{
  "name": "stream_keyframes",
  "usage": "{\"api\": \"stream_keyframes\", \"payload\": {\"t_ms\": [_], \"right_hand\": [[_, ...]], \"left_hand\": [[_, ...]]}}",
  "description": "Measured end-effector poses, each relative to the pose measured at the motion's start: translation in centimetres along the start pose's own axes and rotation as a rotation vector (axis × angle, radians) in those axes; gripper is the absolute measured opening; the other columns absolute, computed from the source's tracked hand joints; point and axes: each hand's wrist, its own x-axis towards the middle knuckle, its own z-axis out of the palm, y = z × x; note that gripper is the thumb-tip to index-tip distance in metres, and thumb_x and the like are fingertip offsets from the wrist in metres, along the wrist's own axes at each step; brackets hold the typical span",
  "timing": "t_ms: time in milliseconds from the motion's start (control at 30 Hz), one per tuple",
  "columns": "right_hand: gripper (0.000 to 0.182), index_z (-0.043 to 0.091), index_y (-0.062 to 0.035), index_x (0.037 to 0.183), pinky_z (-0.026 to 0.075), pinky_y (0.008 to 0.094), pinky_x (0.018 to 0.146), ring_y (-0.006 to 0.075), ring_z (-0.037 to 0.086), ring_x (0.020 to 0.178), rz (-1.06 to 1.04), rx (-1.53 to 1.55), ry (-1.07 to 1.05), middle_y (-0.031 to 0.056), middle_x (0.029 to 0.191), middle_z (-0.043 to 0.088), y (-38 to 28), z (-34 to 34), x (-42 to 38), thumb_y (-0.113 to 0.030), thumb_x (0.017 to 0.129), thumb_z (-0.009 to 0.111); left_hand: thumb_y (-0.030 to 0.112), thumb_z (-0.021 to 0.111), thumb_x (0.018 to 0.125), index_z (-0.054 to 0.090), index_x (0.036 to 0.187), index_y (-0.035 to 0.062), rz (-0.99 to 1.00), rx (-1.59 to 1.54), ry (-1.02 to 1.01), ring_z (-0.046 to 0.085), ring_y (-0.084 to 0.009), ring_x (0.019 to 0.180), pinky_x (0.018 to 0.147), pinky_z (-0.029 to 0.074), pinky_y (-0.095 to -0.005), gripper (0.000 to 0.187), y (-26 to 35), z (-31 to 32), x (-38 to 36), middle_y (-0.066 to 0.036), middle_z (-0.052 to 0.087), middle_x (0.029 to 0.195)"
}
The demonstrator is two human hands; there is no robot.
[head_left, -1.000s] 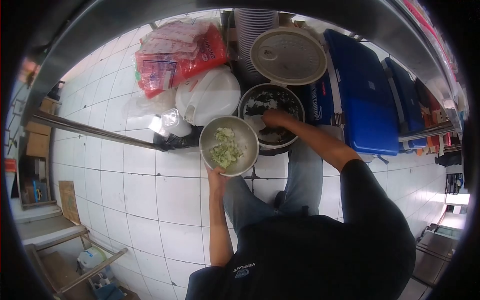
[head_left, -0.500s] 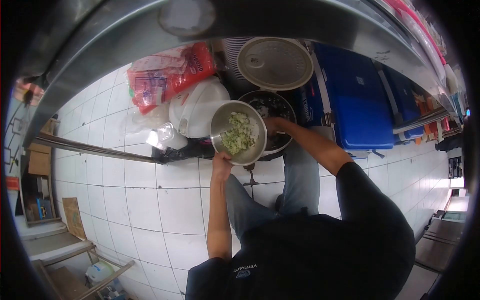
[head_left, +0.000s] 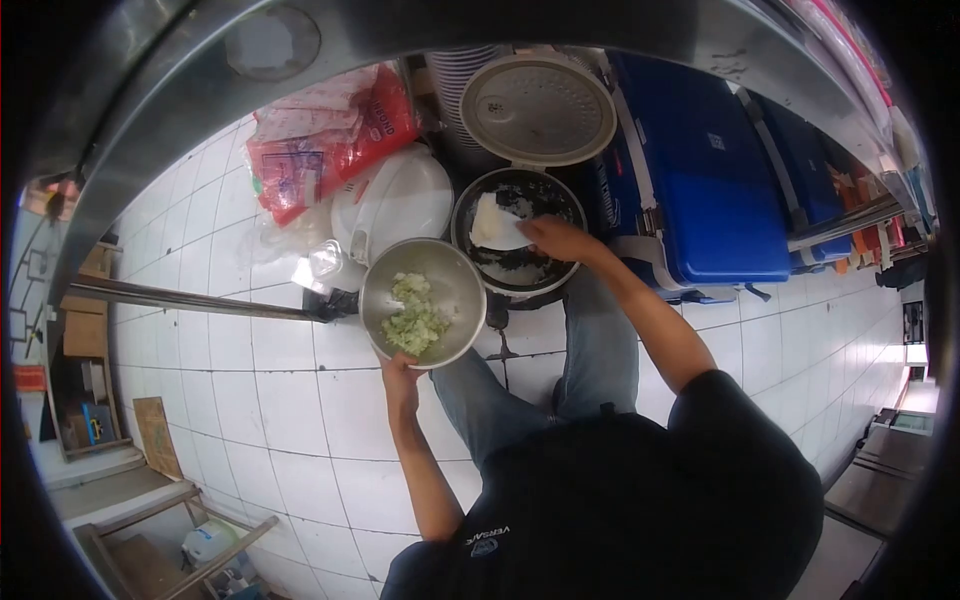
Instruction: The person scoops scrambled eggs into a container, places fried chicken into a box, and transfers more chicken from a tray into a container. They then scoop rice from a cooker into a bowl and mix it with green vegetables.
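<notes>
My left hand (head_left: pixel 402 372) grips the lower rim of a steel bowl (head_left: pixel 462 290). Chopped pale-green vegetable (head_left: pixel 416 318) lies inside it. My right hand (head_left: pixel 555 240) is closed on a white rice paddle (head_left: pixel 508 232), held over the open rice cooker (head_left: pixel 575 196). White rice (head_left: pixel 512 268) clings to the cooker's dark inner pot, and a whitish lump, perhaps rice, appears on the paddle's far end. The cooker's lid (head_left: pixel 540 108) stands raised behind the pot. The bowl is just left of the cooker, tilted slightly.
A lidded white tub (head_left: pixel 408 200) and a red plastic package (head_left: pixel 345 140) are on the left. Large blue cooler boxes (head_left: pixel 715 190) stand to the right. A metal beam (head_left: pixel 420 40) crosses overhead, and a metal rail (head_left: pixel 190 295) runs at left. Stacked cups (head_left: pixel 460 90) are behind.
The bowl in my left hand has moved left and toward me, away from the cooker. My right hand, partly hidden behind the bowl before, now shows with the rice paddle over the pot.
</notes>
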Motion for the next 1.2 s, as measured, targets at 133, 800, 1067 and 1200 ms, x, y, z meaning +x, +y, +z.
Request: {"api": "stream_keyframes", "payload": {"t_ms": [133,800,1067,1200], "right_hand": [[0.034,0.064,-0.0033,0.098,0.049,0.0449,0.075,0.035,0.065,0.081,-0.246,-0.364,0.199,0.0161,0.09,0.068,-6.1,0.0,-5.2,-0.031,0.099,0.045],[0.019,0.072,-0.0049,0.089,0.055,0.0425,0.074,0.0317,0.069,0.088,-0.082,-1.044,-0.186,0.0162,0.094,0.071,1.1,2.4,7.6,-0.017,0.079,0.061],[0.017,0.074,-0.007,0.085,0.054,0.0431,0.068,0.0297,0.07,0.085,-0.083,-1.031,0.078,0.0126,0.091,0.072,1.4,0.9,7.9,-0.018,0.08,0.061],[0.016,0.074,-0.0119,0.086,0.053,0.0424,0.072,0.0275,0.07,0.087,-0.147,-1.184,-0.166,0.0098,0.091,0.072,3.2,1.7,8.3,-0.017,0.081,0.06]], "left_hand": [[0.003,0.047,0.073,0.032,0.139,0.0068,0.042,0.148,-0.003,0.057,-0.0322,0.11,0.081,0.056,-0.0459,0.068,1.0,2.4,-0.5,-0.016,0.049,0.129],[0.003,0.049,0.073,0.027,0.144,0.0112,0.027,0.003,0.194,0.054,-0.0314,0.112,0.079,0.055,-0.0443,0.075,-7.1,0.6,0.5,-0.015,0.044,0.133],[0.003,0.048,0.074,0.026,0.144,0.0082,-0.037,0.107,0.143,0.055,-0.031,0.11,0.075,0.056,-0.0415,0.073,-7.0,0.4,0.0,-0.016,0.045,0.132],[0.003,0.047,0.075,0.027,0.143,0.0058,-0.006,0.13,0.111,0.055,-0.0317,0.111,0.076,0.056,-0.0409,0.071,-8.9,-0.9,1.6,-0.017,0.046,0.132]]}}
